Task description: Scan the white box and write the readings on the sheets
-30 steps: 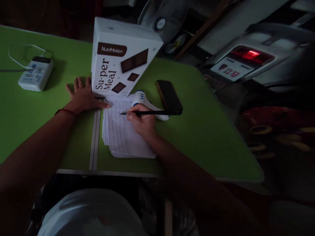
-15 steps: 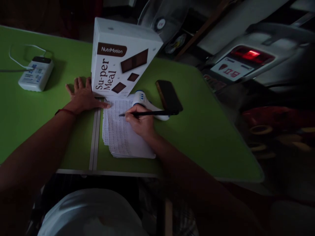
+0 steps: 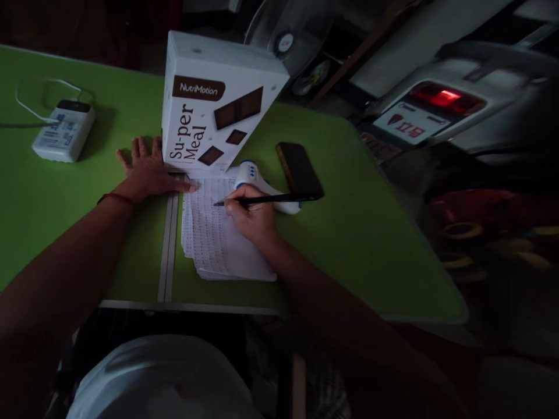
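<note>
The fingers [image 3: 233, 205] of the right hand [image 3: 257, 220] are clamped on a pen [image 3: 283, 199], near its front end. The pen is slim and black — it lies almost level, with the tip toward nine o'clock and the back end toward three o'clock. The tip is at the top sheet of a stack of paper [image 3: 213, 244]; whether it touches, I cannot tell. This stack is white, its layers a little shifted, with rows of dark marks, too small for reading, on the nine o'clock side, and a plain area toward four o'clock. The left hand [image 3: 148, 174] is at ten o'clock from the stack, palm down, its fingers spread apart, the thumb over the stack's edge. At twelve o'clock a white box [image 3: 186, 125] with brown print stands upright. Between one and two o'clock lies a white-and-blue device [image 3: 248, 170] and, farther, a dark phone [image 3: 301, 166] — all on the green counter [image 3: 358, 233].
</note>
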`<state>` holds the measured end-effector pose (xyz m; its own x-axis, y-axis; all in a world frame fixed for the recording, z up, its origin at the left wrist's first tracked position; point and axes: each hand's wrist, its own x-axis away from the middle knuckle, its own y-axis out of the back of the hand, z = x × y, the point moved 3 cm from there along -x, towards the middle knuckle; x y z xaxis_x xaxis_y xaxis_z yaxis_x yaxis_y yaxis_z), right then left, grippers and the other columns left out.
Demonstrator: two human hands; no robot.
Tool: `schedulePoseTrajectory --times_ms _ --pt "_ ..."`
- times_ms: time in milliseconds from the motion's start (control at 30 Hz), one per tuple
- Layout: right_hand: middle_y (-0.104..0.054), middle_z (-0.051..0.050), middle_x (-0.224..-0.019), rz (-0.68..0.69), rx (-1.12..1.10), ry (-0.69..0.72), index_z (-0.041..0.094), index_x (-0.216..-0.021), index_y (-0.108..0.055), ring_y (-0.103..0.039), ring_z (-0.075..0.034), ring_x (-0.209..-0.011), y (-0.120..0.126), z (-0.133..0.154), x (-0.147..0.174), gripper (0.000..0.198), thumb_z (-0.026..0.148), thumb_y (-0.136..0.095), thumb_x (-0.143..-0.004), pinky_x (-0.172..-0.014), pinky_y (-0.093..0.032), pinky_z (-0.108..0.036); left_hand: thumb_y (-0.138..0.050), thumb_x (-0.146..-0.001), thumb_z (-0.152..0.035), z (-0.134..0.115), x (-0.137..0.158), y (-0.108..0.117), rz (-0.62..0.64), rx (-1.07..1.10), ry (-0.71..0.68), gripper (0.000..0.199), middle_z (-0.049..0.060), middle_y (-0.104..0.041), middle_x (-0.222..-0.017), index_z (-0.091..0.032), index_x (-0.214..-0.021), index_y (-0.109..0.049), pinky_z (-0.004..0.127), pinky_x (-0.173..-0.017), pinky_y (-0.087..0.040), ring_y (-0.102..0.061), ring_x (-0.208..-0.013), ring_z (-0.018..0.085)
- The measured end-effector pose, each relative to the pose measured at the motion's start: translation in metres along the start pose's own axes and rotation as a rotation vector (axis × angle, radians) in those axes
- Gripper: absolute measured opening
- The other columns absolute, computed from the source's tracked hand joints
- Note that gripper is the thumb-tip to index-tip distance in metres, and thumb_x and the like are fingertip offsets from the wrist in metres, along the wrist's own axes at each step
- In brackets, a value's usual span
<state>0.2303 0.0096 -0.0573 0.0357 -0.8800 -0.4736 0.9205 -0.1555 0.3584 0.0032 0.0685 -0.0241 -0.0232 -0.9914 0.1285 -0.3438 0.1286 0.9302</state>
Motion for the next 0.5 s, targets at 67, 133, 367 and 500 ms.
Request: schedulePoseTrajectory --times_ms 67,133,367,500 --pt "-0.05 0.004 -0.057 0.003 0.007 0.021 0.024 -0.064 -0.052 -0.047 -0.014 -0.056 0.0003 0.0004 -0.0003 0.011 0.027 -0.058 -0.073 -0.057 -0.045 -0.031 -0.071 -0.047 -0.098 0.0004 -0.0007 -0.0005 -0.006 0.001 -0.001 0.162 0.021 -0.002 -0.175 -0.015 -0.169 -0.006 0.072 -0.124 0.008 0.007 -0.159 0.052" --pt "-0.049 0.004 -0.057 0.001 0.015 0.04 0.024 -0.064 -0.051 -0.046 -0.014 -0.056 0.0007 0.0012 -0.0003 0.012 0.027 -0.058 -0.073 -0.057 -0.044 -0.031 -0.068 -0.046 -0.101 0.001 -0.0016 -0.0012 -0.021 0.006 -0.013 0.162 0.021 -0.003 -0.175 -0.015 -0.169 -0.007 0.072 -0.124 0.007 0.005 -0.158 0.054" --pt "-0.05 0.005 -0.056 -0.023 -0.045 0.056 0.024 -0.065 -0.053 -0.045 -0.013 -0.054 0.0002 0.0017 0.0012 0.011 0.026 -0.057 -0.074 -0.054 -0.041 -0.029 -0.067 -0.046 -0.101 0.0037 -0.0044 -0.004 -0.036 -0.005 -0.019 0.161 0.024 -0.005 -0.175 -0.015 -0.169 -0.008 0.071 -0.125 0.005 0.004 -0.159 0.052" --pt "-0.052 0.005 -0.057 -0.07 -0.049 0.059 0.024 -0.066 -0.055 -0.046 -0.013 -0.054 -0.0003 -0.0007 0.0008 0.009 0.024 -0.057 -0.075 -0.054 -0.041 -0.029 -0.07 -0.046 -0.099 0.0022 -0.0039 -0.0032 -0.014 0.001 -0.014 0.162 0.024 -0.002 -0.174 -0.014 -0.169 -0.007 0.071 -0.124 0.007 0.006 -0.159 0.052"
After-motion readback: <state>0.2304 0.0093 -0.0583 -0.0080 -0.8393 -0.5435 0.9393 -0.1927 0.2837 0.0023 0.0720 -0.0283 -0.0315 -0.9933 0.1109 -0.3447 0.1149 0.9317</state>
